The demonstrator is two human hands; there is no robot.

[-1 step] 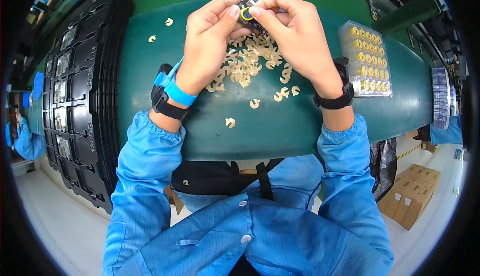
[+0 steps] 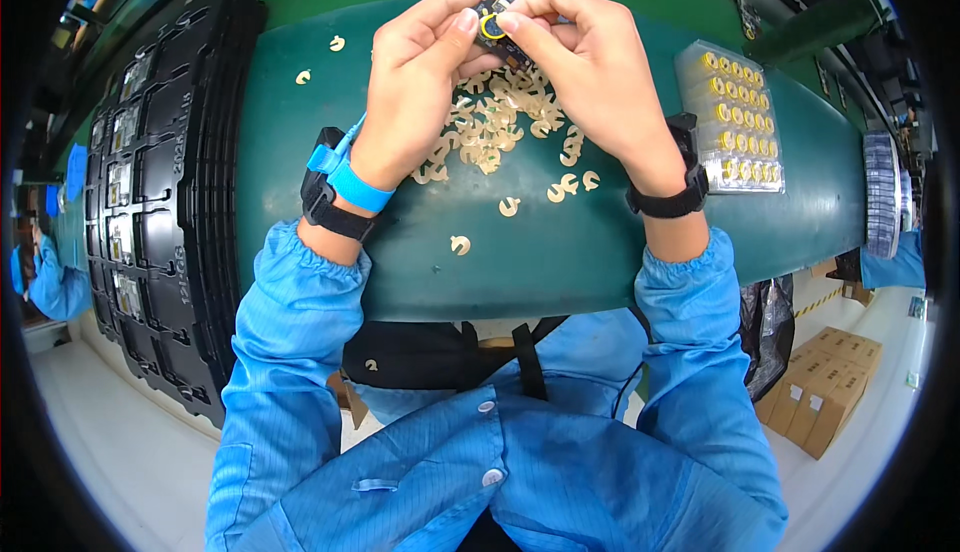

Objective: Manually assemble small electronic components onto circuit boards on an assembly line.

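Observation:
Above the far side of the green table, both my hands hold up a dark circuit board (image 2: 513, 55) with a silvery-white part on its upper end. My left hand (image 2: 418, 62) is closed on the board's left side, its thumb against the face. A small yellow ring-shaped part (image 2: 490, 28) lies on the board between my two thumbs. My right hand (image 2: 590, 62) is closed at the board's right edge, the thumb tip touching beside the yellow ring; its curled fingertips are partly hidden. Below the board lies a heap of cream, C-shaped pieces (image 2: 490, 132).
Stacked black trays (image 2: 205, 182) stand at the left of the green table (image 2: 530, 272). A clear tray of yellow round parts (image 2: 740, 122) lies at the right. Loose cream pieces are scattered around. Brown cartons (image 2: 820, 387) sit on the floor at right.

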